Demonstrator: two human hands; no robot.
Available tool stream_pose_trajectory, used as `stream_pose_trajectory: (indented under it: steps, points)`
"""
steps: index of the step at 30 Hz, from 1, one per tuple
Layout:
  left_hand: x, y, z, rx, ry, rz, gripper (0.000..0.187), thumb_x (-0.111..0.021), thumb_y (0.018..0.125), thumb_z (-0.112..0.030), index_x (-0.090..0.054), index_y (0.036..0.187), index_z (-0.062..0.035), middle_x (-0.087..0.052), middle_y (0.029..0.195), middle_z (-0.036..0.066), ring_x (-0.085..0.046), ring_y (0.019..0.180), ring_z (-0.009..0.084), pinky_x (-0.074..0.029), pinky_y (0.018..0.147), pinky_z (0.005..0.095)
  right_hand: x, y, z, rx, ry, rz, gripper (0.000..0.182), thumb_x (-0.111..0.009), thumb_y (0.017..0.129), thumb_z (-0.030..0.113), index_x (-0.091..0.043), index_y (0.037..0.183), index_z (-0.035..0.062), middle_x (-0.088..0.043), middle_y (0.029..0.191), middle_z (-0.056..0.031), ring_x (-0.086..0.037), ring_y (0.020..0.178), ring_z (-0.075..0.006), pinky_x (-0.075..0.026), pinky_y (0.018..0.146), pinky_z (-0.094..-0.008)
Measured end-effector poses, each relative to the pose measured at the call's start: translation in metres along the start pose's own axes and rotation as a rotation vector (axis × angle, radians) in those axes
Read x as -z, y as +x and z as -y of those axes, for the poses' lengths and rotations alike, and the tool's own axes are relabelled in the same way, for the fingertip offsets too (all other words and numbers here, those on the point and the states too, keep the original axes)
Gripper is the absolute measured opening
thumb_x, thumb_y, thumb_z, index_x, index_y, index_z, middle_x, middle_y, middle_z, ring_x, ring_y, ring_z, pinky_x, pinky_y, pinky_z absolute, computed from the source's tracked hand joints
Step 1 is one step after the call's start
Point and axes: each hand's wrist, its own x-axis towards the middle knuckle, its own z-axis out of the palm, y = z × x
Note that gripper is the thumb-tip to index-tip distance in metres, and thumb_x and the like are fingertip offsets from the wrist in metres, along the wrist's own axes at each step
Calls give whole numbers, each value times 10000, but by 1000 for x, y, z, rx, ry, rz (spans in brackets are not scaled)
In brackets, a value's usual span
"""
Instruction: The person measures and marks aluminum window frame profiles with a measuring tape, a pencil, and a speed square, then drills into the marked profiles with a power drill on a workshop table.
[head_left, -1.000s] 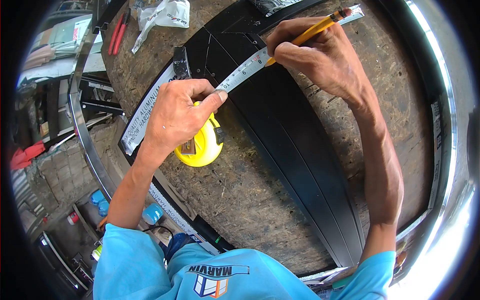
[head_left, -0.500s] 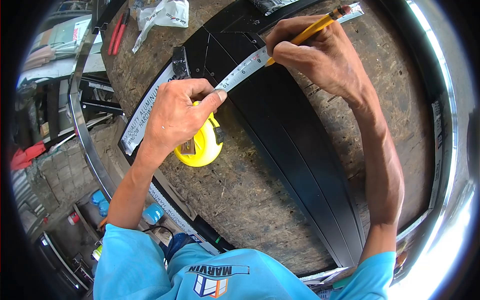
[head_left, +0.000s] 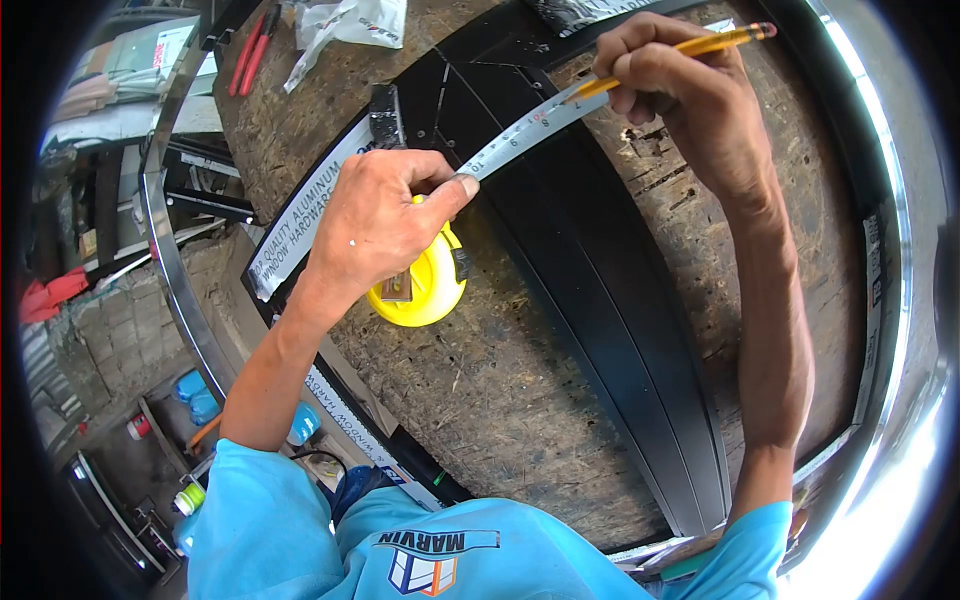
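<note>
My left hand [head_left: 385, 215] is closed on the blade of a yellow tape measure [head_left: 430, 285], thumb on the metal near the 10 mark. The case hangs just below that hand. The extended blade slants across a black aluminum profile [head_left: 570, 230], up toward my right hand. Between the fingers of my right hand [head_left: 680, 90] is a yellow pencil [head_left: 720, 40], its tip at the blade near the 7 mark and its eraser end pointing right. The far end of the blade is hidden behind my right hand.
The profile lies on a worn wooden tabletop [head_left: 480, 400], framed by other dark bars with printed white film [head_left: 310, 210]. Red-handled pliers [head_left: 253, 55] and a white plastic bag [head_left: 350, 35] lie at the upper left. Blue containers [head_left: 200, 398] stand below left.
My right hand has moved slightly right and tipped the pencil flatter, its tip now around 7 on the blade. More of the blade shows. The head view has shifted slightly.
</note>
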Motion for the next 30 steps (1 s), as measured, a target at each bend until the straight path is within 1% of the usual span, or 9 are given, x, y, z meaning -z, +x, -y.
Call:
stream_pose_trajectory:
  steps: [3, 4, 7, 13, 14, 17, 20, 27, 30]
  points:
    - [-1, 1, 2, -55, 25, -38, 265, -669, 838, -240, -672, 744, 7, -594, 576, 54, -532, 512, 90, -403, 491, 259, -24, -4, 3, 70, -94, -26, 179, -618, 771, 159, -692, 825, 6, -611, 658, -27, -572, 611, -90, -474, 575, -227]
    - [0, 1, 3, -34, 9, -15, 263, -668, 836, -241, -673, 746, 6, -601, 580, 58, -547, 517, 97, -413, 495, 264, -30, -4, 4, 67, -105, 33, 189, -588, 781, 149, -689, 850, 4, -602, 670, -15, -556, 621, -68, -464, 582, -211]
    - [1, 1, 4, -3, 9, 20, 267, -657, 838, -245, -676, 748, 6, -624, 601, 66, -588, 543, 115, -440, 520, 271, -45, -6, -5, 85, -163, 104, 183, -594, 790, 159, -679, 838, 4, -609, 678, -25, -571, 642, -79, -465, 606, -212]
    - [5, -1, 17, -8, -139, 134, 287, -632, 857, -259, -682, 780, 13, -650, 665, 66, -613, 599, 113, -466, 573, 254, -51, -5, -5, 61, -221, 122, 189, -598, 797, 179, -681, 852, 18, -621, 692, -33, -582, 649, -96, -478, 616, -237]
    - [6, -3, 18, 14, -128, 164, 273, -625, 863, -247, -676, 841, 20, -652, 683, 70, -624, 618, 115, -476, 589, 250, -53, -7, -8, 72, -227, 139, 201, -598, 799, 190, -687, 859, 20, -633, 699, -42, -596, 652, -104, -488, 613, -247]
    - [1, -9, 20, -27, -250, 125, 255, -620, 867, -235, -666, 906, 13, -651, 689, 63, -629, 630, 113, -481, 600, 250, -57, -11, -14, 120, -246, 130, 207, -600, 800, 199, -690, 859, 22, -643, 706, -48, -607, 653, -111, -493, 612, -243]
    - [2, -8, 22, -26, -223, 161, 250, -614, 869, -228, -656, 951, 5, -650, 695, 57, -636, 644, 115, -487, 613, 255, -60, -14, -16, 161, -215, 79, 204, -607, 798, 201, -691, 854, 24, -651, 714, -49, -610, 654, -110, -494, 615, -236]
    - [3, -8, 21, -42, -183, 155, 238, -608, 869, -220, -660, 941, 0, -651, 694, 60, -642, 646, 121, -491, 620, 258, -56, -16, -16, 150, -208, 42, 194, -621, 791, 197, -697, 854, 30, -657, 724, -47, -607, 654, -106, -494, 616, -235]
    - [4, -8, 19, -24, -172, 155, 232, -606, 869, -218, -661, 936, -3, -653, 694, 60, -640, 640, 120, -492, 621, 258, -53, -18, -12, 148, -218, 55, 198, -575, 841, 160, -680, 915, 10, -634, 752, -54, -575, 673, -87, -481, 640, -214]
